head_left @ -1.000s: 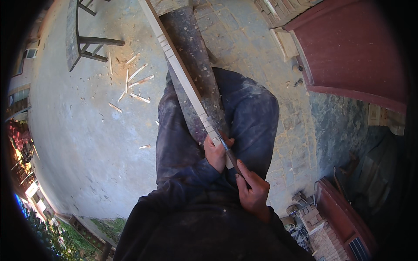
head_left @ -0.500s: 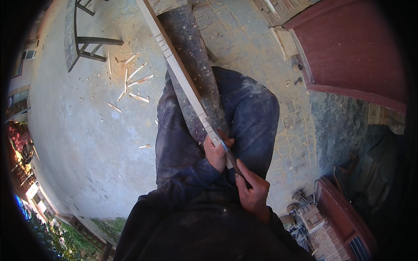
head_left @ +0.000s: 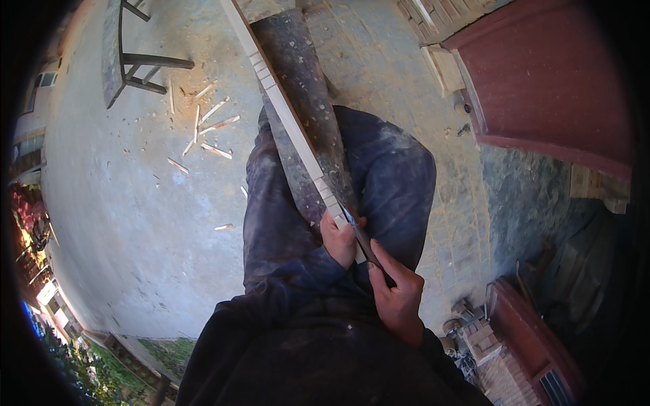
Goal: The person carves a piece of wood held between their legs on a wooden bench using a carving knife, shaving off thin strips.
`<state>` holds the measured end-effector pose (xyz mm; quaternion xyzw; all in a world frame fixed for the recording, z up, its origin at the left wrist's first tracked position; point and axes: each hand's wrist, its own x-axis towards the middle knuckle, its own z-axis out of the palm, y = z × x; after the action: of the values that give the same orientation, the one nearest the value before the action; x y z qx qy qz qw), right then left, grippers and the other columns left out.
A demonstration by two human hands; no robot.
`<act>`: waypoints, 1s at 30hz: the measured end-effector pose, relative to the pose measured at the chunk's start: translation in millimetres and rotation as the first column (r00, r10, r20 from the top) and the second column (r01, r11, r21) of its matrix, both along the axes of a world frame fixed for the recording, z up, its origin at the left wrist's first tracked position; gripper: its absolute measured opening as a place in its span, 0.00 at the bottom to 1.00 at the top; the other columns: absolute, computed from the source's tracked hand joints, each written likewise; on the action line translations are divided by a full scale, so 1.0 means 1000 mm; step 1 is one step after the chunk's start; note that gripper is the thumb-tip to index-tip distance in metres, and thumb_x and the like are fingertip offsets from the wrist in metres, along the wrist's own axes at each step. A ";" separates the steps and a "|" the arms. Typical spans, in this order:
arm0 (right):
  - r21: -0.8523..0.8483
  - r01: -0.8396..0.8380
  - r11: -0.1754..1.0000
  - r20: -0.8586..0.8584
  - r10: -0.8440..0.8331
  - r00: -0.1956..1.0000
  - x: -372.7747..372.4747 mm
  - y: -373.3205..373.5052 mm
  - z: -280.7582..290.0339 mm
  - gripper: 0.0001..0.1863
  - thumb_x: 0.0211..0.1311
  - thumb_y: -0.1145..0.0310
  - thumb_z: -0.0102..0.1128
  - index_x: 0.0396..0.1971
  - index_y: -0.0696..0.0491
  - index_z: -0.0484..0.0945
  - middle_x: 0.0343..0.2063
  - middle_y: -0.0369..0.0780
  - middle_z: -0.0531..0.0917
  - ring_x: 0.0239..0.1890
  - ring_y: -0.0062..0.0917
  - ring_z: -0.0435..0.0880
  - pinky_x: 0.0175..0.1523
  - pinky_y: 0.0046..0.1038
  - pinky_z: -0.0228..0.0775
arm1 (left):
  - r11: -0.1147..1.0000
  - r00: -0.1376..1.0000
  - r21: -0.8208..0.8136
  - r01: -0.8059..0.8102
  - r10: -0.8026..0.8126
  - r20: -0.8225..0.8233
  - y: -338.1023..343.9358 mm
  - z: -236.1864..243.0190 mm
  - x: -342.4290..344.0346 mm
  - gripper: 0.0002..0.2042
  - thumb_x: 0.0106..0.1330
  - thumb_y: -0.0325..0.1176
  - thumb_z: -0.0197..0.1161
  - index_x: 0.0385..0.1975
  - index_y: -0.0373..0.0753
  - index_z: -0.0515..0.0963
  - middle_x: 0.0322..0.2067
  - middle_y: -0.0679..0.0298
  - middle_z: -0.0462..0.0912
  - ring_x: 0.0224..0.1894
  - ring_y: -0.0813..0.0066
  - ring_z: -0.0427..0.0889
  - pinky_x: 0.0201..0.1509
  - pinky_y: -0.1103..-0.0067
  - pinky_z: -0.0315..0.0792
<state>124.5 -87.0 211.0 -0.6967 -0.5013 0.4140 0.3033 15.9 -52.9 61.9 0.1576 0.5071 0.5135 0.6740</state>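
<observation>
A long pale wooden bar with cross cuts and marked lines slants from the far edge of the view toward my lap. It rests along a dark, chip-strewn bench between my knees. My left hand is wrapped round the bar near its close end. In my right hand is a chisel with a dark handle, my index finger stretched along it. Its narrow metal blade lies against the right side of the bar, beside my left fingers. The blade's very tip is hard to make out.
Several wood offcuts and sawdust lie on the concrete floor to the left. Beyond them stands a dark wooden bench. A large dark-red panel is at the far right, and stacked bricks are at the near right.
My right hand has shifted slightly right and toward me with the chisel. The chisel's blade shows at a changed angle. My left hand still grips the bar.
</observation>
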 end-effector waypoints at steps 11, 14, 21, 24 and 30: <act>0.117 -0.017 0.993 0.208 -0.008 0.978 0.012 -0.010 0.017 0.26 0.61 0.82 0.70 0.61 0.55 0.84 0.27 0.46 0.84 0.26 0.33 0.86 0.31 0.31 0.75 | 0.996 0.997 -0.088 0.031 -0.037 -0.069 0.015 0.023 0.006 0.10 0.63 0.22 0.70 0.34 0.41 0.73 0.25 0.74 0.76 0.25 0.86 0.72 0.29 0.81 0.66; 0.119 -0.109 0.987 0.294 0.070 0.953 0.012 -0.022 0.000 0.27 0.60 0.83 0.70 0.61 0.53 0.84 0.26 0.44 0.83 0.23 0.34 0.84 0.28 0.32 0.71 | 0.996 0.998 -0.089 0.000 -0.006 -0.066 0.018 0.026 0.010 0.11 0.64 0.21 0.71 0.32 0.42 0.72 0.25 0.75 0.75 0.25 0.87 0.71 0.29 0.81 0.65; 0.166 -0.160 0.973 0.309 0.103 0.946 0.005 -0.025 -0.010 0.28 0.59 0.82 0.72 0.61 0.51 0.85 0.21 0.41 0.77 0.18 0.32 0.78 0.24 0.34 0.66 | 0.989 0.996 -0.131 0.071 -0.077 -0.046 0.014 0.017 0.002 0.13 0.63 0.21 0.71 0.29 0.42 0.71 0.23 0.74 0.73 0.25 0.86 0.70 0.28 0.81 0.64; 0.170 -0.158 0.973 0.310 0.099 0.945 0.003 -0.024 -0.011 0.28 0.58 0.82 0.72 0.61 0.51 0.85 0.20 0.41 0.77 0.18 0.32 0.78 0.24 0.35 0.66 | 0.987 0.995 -0.146 0.061 -0.072 -0.069 0.016 0.023 0.004 0.13 0.63 0.21 0.72 0.28 0.42 0.71 0.23 0.74 0.73 0.24 0.86 0.70 0.27 0.81 0.64; 0.178 -0.160 0.971 0.310 0.099 0.946 0.004 -0.028 -0.016 0.28 0.60 0.80 0.72 0.63 0.50 0.83 0.21 0.40 0.75 0.18 0.32 0.78 0.23 0.35 0.66 | 0.984 0.996 -0.162 0.075 -0.083 -0.038 0.016 0.021 0.002 0.13 0.63 0.20 0.71 0.28 0.42 0.71 0.23 0.73 0.73 0.24 0.85 0.70 0.27 0.81 0.64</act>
<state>128.2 -114.7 195.1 -0.6824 -0.6255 0.2702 0.2648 18.1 -37.1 82.5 0.1340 0.5550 0.4402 0.6930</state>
